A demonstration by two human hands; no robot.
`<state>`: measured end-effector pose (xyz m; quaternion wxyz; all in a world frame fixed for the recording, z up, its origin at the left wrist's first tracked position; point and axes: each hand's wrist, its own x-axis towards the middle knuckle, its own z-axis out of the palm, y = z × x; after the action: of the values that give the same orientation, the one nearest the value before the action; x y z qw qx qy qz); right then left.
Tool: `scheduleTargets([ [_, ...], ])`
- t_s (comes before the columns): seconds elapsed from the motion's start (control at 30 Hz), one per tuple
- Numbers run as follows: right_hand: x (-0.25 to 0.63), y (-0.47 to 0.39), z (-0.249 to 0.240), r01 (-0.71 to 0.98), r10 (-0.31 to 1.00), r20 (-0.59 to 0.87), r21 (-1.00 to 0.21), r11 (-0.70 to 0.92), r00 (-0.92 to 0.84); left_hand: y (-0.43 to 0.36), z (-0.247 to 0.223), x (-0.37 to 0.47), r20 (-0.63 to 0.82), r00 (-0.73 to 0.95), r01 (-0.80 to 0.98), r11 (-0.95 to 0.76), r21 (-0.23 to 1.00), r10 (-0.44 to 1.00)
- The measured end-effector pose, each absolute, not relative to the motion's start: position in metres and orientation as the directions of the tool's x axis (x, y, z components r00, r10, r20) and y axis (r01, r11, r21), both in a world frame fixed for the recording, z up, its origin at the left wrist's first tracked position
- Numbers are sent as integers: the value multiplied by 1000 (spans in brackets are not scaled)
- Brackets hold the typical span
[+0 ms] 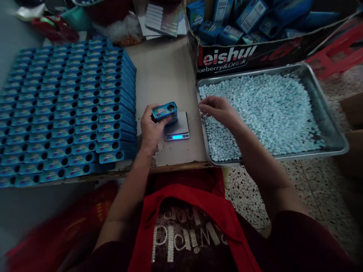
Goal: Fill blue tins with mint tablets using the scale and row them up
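Observation:
My left hand (151, 128) is closed around a small blue candy box (162, 111) with a round dark hole in its top. It holds the box tilted over the left part of a small digital scale (181, 122) with a lit blue display. Whether the box touches the scale plate, I cannot tell. My right hand (219, 109) is over the left rim of a metal tray (330, 124), its thumb and fingers pinched together. Anything between those fingertips is too small to make out. Pale blue-white candies (272, 109) are spread through the tray.
Rows of upright blue boxes (70, 109) cover the table's left side. Behind the tray stands a printed carton (255, 56) full of loose blue boxes. Papers (163, 19) and bags (121, 28) lie at the back. A red stool (331, 56) is at the right.

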<state>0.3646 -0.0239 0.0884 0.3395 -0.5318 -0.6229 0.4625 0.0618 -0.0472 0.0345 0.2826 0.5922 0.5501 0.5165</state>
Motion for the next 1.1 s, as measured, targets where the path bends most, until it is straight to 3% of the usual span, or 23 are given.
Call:
scheduleTargets([
  [0.1,383,-26,87,776,983,17,-612,154,-181,-50,26,58,243,-107,251,-211,945,964],
  [0.17,393,-29,84,918,985,39,-360,168,-165,-51,23,57,192,-56,174,-180,968,980],
  [0.27,396,-35,81,977,987,-10,-142,157,-160,-51,22,55,157,37,95,-160,982,987],
  [0.43,383,-38,92,996,976,-201,20,83,-77,-60,34,41,171,90,130,-181,975,981],
  [0.57,388,-38,106,999,976,-211,-36,41,-47,-90,48,26,184,-35,242,-170,955,982],
  [0.7,385,-41,122,957,998,9,-286,55,-54,-140,64,20,342,-90,456,-267,849,935],
  [0.8,355,-41,135,822,974,148,-524,224,-171,-178,70,18,461,72,587,-412,697,884],
  [0.9,315,-34,143,702,913,207,-587,403,-351,-211,64,5,459,230,592,-497,634,858],
  [1.0,297,-29,145,675,882,214,-577,461,-420,-251,49,-25,401,150,639,-398,658,904],
  [1.1,315,-33,145,713,906,269,-560,422,-326,-303,29,-61,296,-189,678,-94,729,936],
])
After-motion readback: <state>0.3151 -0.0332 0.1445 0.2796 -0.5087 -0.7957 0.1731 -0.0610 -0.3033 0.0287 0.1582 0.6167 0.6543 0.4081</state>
